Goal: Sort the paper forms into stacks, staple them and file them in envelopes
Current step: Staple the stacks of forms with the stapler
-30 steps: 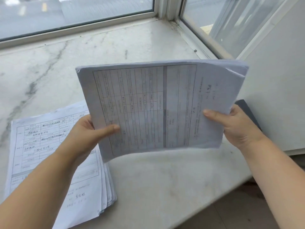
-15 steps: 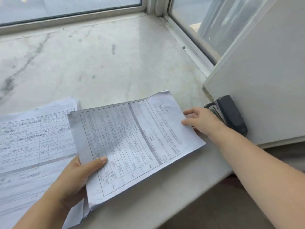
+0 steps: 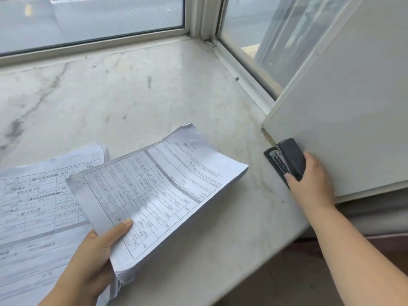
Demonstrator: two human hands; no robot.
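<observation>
Forms in a thick sheaf were held at their near-left corner by the left hand, thumb pressed flat on the top sheet and fingers hidden underneath, pinching the bundle. The sheaf sat low over the marble sill, its far-right end drooping toward the stone; whether that end touched the sill could not be told. A 2nd pile of forms lay flat on the sill at the left, partly under the held sheaf.

At the right, the right hand was curled around the near end of a dark stapler, thumb on its left side and fingers wrapped over the right side. The stapler lay against the foot of a white panel, on the sill.

Judged from the sag, the sheaf was floppy and fairly heavy for 1 hand, and its loose sheets would likely fan or slide if the pinch eased. A grip close to the corner to be stapled, with the edges squared first, would probably keep the pages aligned. The stapler looked rigid and easy to lift by its body. No envelopes were in sight.
</observation>
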